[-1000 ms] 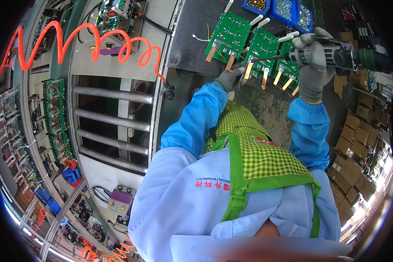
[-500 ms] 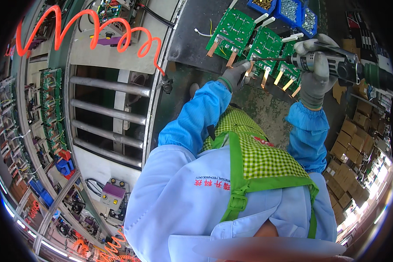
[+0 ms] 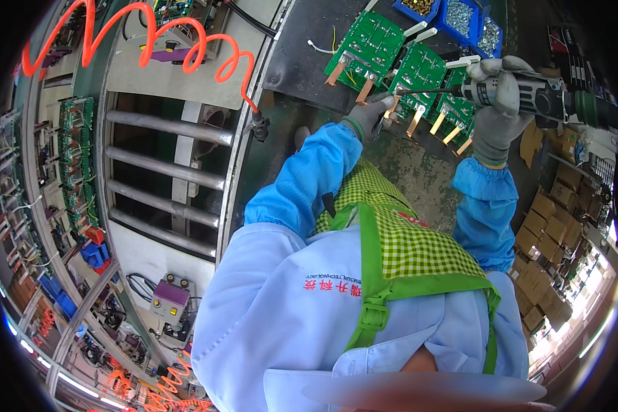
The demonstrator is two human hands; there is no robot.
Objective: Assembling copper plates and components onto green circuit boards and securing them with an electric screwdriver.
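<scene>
My right hand, in a grey glove, is wrapped round a grey power screwdriver held sideways. Its long thin bit points left, and the tip meets a fastening at the near left corner of the middle green circuit board. At that same corner my left hand, also gloved, pinches a copper strip that juts toward me. Other copper strips stick out along the boards' near edges. A second circuit board lies to the left, and a third sits partly under the screwdriver.
Blue bins of brass-coloured and silver hardware stand behind the boards on the dark bench. To the left, a roller conveyor runs beside an orange coiled hose. Cardboard boxes are stacked at the right.
The view has shifted slightly. Both hands stay in nearly the same place, with the bit tip still at the middle board's corner.
</scene>
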